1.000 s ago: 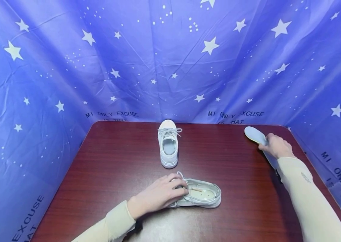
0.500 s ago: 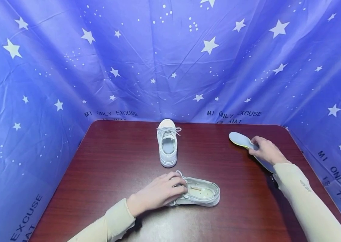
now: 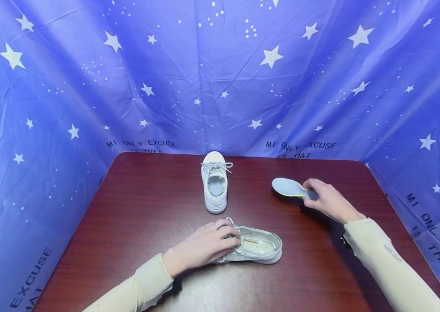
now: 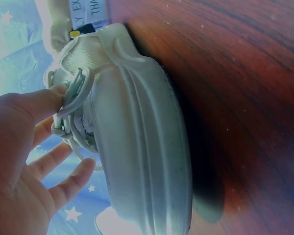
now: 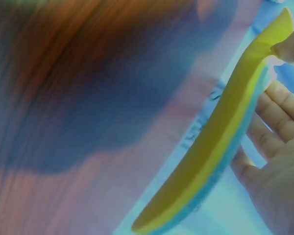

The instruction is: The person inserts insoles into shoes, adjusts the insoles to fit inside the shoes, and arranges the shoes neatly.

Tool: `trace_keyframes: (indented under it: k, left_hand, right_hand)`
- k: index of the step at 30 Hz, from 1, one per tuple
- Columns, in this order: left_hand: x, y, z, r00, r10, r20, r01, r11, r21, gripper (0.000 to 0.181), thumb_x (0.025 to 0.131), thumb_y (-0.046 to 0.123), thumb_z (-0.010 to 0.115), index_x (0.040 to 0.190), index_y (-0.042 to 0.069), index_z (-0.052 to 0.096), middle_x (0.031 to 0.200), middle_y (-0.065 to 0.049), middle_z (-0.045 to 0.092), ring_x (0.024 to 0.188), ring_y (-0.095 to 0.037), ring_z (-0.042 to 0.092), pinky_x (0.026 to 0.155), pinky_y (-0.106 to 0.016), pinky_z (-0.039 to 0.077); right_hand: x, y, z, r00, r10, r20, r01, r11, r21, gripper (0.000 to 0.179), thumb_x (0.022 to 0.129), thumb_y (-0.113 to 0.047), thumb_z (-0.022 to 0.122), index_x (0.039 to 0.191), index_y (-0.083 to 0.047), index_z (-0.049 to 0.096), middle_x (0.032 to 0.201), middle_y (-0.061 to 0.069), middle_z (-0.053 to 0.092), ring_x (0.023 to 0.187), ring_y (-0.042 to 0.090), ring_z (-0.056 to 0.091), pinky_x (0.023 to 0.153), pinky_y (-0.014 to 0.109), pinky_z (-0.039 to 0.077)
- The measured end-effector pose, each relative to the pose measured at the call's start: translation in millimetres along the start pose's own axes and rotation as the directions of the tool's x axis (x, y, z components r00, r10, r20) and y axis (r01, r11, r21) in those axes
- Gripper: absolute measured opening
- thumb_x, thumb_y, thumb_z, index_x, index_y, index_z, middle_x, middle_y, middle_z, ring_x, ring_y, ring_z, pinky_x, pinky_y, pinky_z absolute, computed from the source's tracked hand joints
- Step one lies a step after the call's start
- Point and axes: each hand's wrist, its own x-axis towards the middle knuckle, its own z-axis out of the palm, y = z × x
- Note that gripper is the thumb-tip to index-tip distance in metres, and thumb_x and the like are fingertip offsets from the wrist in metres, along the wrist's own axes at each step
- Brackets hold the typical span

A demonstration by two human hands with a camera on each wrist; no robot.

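Observation:
Lying with its heel toward the right, a light grey-white sneaker (image 3: pixel 260 256) is in the front middle of the table. My left hand (image 3: pixel 204 245) covers its toe and grips it at the tongue and laces; in the left wrist view the thumb presses on the laces (image 4: pixel 76 95). Inside the shoe a pale bottom with small dots shows. My right hand (image 3: pixel 333 200) pinches an insole (image 3: pixel 288 187) between thumb and fingers, above the table to the right. The insole is grey-blue on top, and its yellow underside (image 5: pixel 210 137) faces the right wrist camera. Its heel end is hidden by the hand in the head view.
A second white sneaker (image 3: pixel 216 203) stands behind the first, toe toward the back, laces tied, with a grey lining inside. The dark red wooden table (image 3: pixel 146 195) has rounded back corners. Blue curtains (image 3: pixel 189 56) with white stars enclose the back and sides.
My right hand has carried the insole leftward and a little toward me, from the table's back right corner nearer the middle. My left hand keeps its grip on the sneaker.

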Motion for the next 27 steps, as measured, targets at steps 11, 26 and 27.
trace_keyframes:
  k: [11, 26, 27]
  left_hand:
    - [-0.7, -0.8, -0.1, 1.0, -0.01, -0.005, 0.009, 0.999, -0.046, 0.022, 0.099, 0.024, 0.071, 0.121, 0.022, 0.071, 0.124, 0.005, 0.065, 0.123, -0.018, 0.055, 0.107, -0.033, 0.048]
    - [1.4, -0.8, -1.2, 1.0, 0.021, -0.014, -0.02, 1.0, 0.007, 0.028, 0.095, 0.02, 0.072, 0.123, 0.017, 0.071, 0.123, 0.006, 0.066, 0.124, -0.018, 0.056, 0.11, -0.033, 0.046]
    - [1.6, -0.6, -1.4, 1.0, 0.02, -0.02, -0.019, 1.0, 0.009, 0.028, 0.095, 0.019, 0.073, 0.122, 0.017, 0.071, 0.122, 0.006, 0.066, 0.124, -0.018, 0.057, 0.11, -0.033, 0.046]
  right_hand:
    - [-4.2, -43, -1, 0.985, -0.173, -0.006, 0.173, 0.985, -0.013, 0.032, 0.079, -0.009, 0.08, 0.108, -0.008, 0.068, 0.101, 0.002, 0.071, 0.083, 0.014, 0.061, 0.075, 0.037, 0.053]
    - [-23.5, -75, -9, 0.933, -0.359, -0.024, 0.358, 0.933, -0.041, 0.035, 0.074, -0.012, 0.08, 0.106, -0.011, 0.067, 0.097, -0.008, 0.067, 0.081, 0.009, 0.056, 0.074, 0.036, 0.047]
    - [-24.8, -77, -9, 0.931, -0.365, -0.022, 0.364, 0.931, -0.039, 0.035, 0.073, -0.012, 0.08, 0.106, -0.012, 0.067, 0.096, -0.008, 0.066, 0.081, 0.008, 0.056, 0.074, 0.035, 0.047]
